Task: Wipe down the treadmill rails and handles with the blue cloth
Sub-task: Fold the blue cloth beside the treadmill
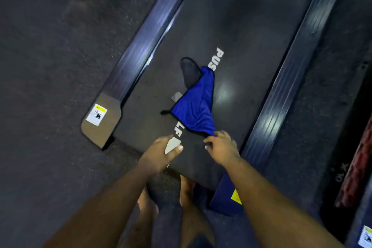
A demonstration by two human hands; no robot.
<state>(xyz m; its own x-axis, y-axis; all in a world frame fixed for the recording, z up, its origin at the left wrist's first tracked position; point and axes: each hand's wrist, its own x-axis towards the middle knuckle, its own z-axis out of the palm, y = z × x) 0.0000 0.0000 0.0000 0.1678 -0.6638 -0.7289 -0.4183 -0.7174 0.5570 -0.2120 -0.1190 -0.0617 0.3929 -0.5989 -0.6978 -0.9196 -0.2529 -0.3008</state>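
Observation:
A blue cloth [196, 104] lies crumpled on the black treadmill belt [241, 26], with a dark cloth [189, 71] partly under its far end. My right hand [220, 147] pinches the near corner of the blue cloth at the belt's rear end. Just left of it, my left hand [161, 153] hovers over the belt's rear edge with fingers spread and nothing in it. The left side rail [145, 40] and right side rail [291, 70] run diagonally along the belt. No handles are in view.
The grey end cap [102, 119] of the left rail carries a warning sticker. My bare feet [187, 189] stand on the dark rubber floor [50, 66] behind the treadmill. Another machine's edge [358, 167] lies at the right.

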